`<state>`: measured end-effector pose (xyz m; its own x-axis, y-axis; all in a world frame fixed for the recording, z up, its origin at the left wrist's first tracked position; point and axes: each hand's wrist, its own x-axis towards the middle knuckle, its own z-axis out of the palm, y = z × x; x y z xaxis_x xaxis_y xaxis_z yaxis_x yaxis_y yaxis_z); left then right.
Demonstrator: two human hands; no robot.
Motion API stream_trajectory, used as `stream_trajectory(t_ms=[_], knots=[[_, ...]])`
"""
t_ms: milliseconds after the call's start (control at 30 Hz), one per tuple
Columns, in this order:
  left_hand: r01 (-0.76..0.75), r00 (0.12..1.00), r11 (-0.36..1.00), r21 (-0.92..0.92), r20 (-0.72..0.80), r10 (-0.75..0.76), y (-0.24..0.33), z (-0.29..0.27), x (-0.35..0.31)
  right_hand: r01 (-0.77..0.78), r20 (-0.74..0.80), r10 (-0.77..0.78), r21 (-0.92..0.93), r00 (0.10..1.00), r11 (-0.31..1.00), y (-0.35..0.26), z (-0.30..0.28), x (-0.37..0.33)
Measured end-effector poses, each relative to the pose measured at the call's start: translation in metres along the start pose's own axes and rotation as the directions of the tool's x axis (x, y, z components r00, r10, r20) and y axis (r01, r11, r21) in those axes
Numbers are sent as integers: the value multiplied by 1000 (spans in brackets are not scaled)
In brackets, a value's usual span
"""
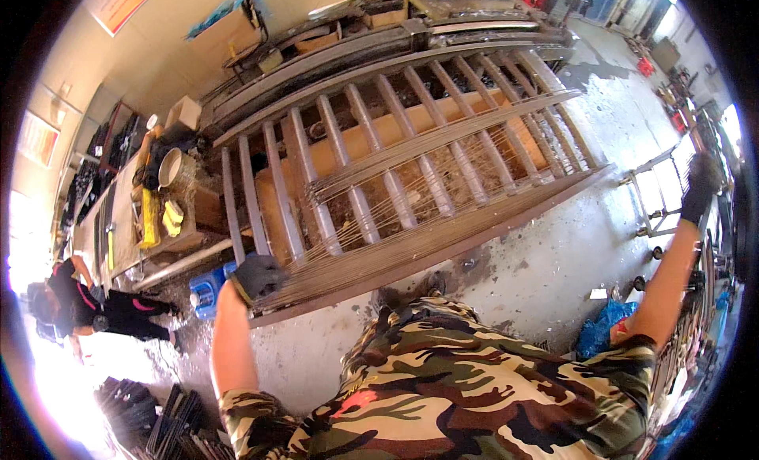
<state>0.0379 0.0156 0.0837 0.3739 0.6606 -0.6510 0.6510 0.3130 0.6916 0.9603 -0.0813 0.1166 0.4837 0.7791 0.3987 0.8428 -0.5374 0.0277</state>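
Long thin metal rods [443, 229] lie in a dense bundle along the near edge of a slatted metal rack [357, 128], and some fan out across its bars. A second bundle of rods [443, 143] lies across the middle of the bars. My left hand [259, 276], in a dark glove, is closed at the left end of the near bundle, its fingers curled around the rod ends. Far out to the right, my right hand [702, 183], also gloved, is raised beside a wheeled metal cart [660, 187]. Motion blur and dark surroundings hide its fingers.
A workbench [118, 215] at the left holds a bowl [175, 169] and yellow tools. A blue container [207, 294] stands by the rack's left end. Another person [87, 298] is at the far left. A blue plastic bag [605, 329] lies on the floor near my right arm.
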Motion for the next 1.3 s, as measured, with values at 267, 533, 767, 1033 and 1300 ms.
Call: stream_trajectory(t_ms=[267,533,767,1033,1300], knots=[[-328,942,828,455,93,322,-19,46,155,579,-160,-647,637,745,509,-408,-40,-142],[-74,801,597,799,-309,512,60,86,129,243,52,-452,785,891,570,-421,42,-235],[30,490,362,932,-330,807,95,108,236,263,60,-461,753,886,603,-418,3,-227],[112,794,209,971,-214,569,144,102,256,317,3,-526,795,851,517,-417,37,-233],[52,821,130,990,-117,559,138,108,235,32,242,-487,872,839,488,-405,17,-217]])
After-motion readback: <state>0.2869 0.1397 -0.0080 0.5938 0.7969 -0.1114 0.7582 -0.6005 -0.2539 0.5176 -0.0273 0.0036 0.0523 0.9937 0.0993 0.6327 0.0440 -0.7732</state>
